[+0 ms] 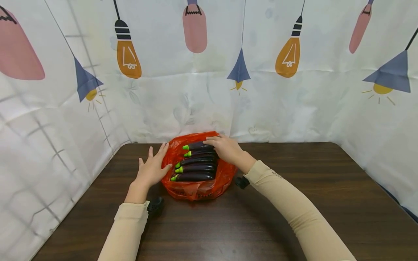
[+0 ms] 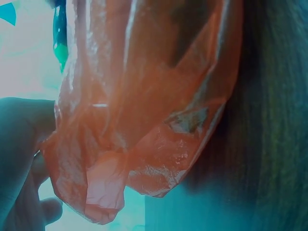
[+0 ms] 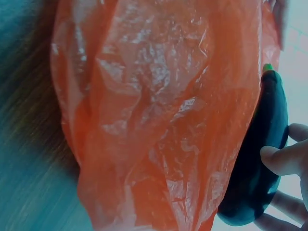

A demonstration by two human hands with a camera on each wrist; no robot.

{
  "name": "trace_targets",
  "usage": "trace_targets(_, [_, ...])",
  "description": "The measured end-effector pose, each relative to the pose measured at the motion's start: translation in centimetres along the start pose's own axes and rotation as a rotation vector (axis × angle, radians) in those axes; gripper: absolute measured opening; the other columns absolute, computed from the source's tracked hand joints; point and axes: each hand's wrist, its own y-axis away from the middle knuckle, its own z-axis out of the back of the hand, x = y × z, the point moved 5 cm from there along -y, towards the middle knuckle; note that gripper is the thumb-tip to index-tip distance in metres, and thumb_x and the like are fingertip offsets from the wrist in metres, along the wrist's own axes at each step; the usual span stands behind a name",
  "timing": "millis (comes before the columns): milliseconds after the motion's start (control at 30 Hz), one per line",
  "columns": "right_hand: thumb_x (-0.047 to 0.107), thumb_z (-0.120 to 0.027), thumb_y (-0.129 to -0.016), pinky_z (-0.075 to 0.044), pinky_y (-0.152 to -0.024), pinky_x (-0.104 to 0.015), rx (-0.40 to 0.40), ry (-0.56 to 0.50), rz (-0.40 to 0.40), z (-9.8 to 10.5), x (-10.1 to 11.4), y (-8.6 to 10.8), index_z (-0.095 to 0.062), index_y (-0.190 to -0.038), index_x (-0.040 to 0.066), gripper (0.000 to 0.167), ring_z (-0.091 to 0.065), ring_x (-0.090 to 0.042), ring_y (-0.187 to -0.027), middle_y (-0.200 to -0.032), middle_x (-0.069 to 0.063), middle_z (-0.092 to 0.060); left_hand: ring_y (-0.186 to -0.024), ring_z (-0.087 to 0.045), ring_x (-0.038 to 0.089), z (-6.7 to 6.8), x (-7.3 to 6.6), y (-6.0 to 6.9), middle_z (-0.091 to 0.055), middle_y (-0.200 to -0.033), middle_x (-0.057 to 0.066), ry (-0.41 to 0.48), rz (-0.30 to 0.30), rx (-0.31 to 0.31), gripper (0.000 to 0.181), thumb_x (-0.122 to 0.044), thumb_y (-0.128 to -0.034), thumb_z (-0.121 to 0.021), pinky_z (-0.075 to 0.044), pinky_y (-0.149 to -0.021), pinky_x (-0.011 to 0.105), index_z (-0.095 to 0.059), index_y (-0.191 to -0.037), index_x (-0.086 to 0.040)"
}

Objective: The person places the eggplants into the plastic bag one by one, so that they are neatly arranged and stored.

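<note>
A red plastic bag [image 1: 177,190] stands with its mouth spread wide, and several dark purple eggplants [image 1: 196,168] with green stem ends lie in a row in it. My left hand [image 1: 151,170] has its fingers spread at the bag's left rim; the left wrist view shows it against the crumpled plastic. At the far right of the bag, my right hand [image 1: 226,148] holds the right end of the farthest eggplant [image 1: 200,145]. In the right wrist view, the thumb presses on this eggplant [image 3: 257,144] and the other fingers reach round it.
Beneath the bag is a dark wooden table [image 1: 209,232]. A white curtain [image 1: 209,98] printed with lamps and bulbs hangs behind it and along both sides. Dark wrist cameras [image 1: 155,205] sit under both wrists.
</note>
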Motion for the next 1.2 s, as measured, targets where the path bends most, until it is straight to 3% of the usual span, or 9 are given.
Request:
trace_targets(300, [0.000, -0.063, -0.100, -0.059, -0.085, -0.039, 0.024, 0.040, -0.012, -0.8, -0.2, -1.0, -0.069, -0.136, 0.016, 0.040, -0.062, -0.031, -0.122, -0.139, -0.005, -0.065, -0.152, 0.001, 0.051, 0.0, -0.2, -0.1, -0.012, -0.171, 0.013, -0.005, -0.006, -0.005, 0.082, -0.024, -0.1001, -0.065, 0.003, -0.104, 0.085, -0.017, -0.166, -0.013])
trace_targets(500, [0.001, -0.060, -0.102, -0.060, -0.082, -0.040, 0.028, 0.053, -0.017, -1.5, -0.3, -1.5, -0.071, -0.134, 0.017, 0.038, -0.063, -0.031, -0.121, -0.137, -0.004, -0.066, -0.152, 0.000, 0.051, 0.1, -0.3, -0.1, -0.013, -0.171, 0.013, -0.008, -0.007, -0.014, 0.082, -0.025, -0.0997, -0.065, 0.002, -0.105, 0.084, -0.018, -0.166, -0.013])
trace_targets(867, [-0.001, -0.060, -0.101, -0.054, -0.099, -0.044, 0.073, 0.037, -0.077, -2.4, -1.2, -2.2, -0.068, -0.138, 0.017, 0.041, -0.058, -0.030, -0.131, -0.140, -0.004, -0.064, -0.152, 0.000, 0.051, 0.1, -0.3, -0.2, -0.014, -0.170, 0.013, -0.020, -0.006, -0.018, 0.082, -0.026, -0.0998, -0.065, 0.002, -0.105, 0.084, -0.019, -0.166, -0.013])
trace_targets(1200, [-0.003, -0.056, -0.102, -0.056, -0.093, -0.043, 0.059, 0.032, -0.052, -3.4, -1.2, -2.5, -0.070, -0.135, 0.015, 0.040, -0.061, -0.032, -0.121, -0.139, -0.005, -0.064, -0.152, 0.000, 0.051, 0.0, -0.2, 0.0, -0.013, -0.171, 0.013, -0.012, -0.009, -0.015, 0.082, -0.026, -0.1002, -0.065, 0.002, -0.105, 0.084, -0.018, -0.166, -0.014])
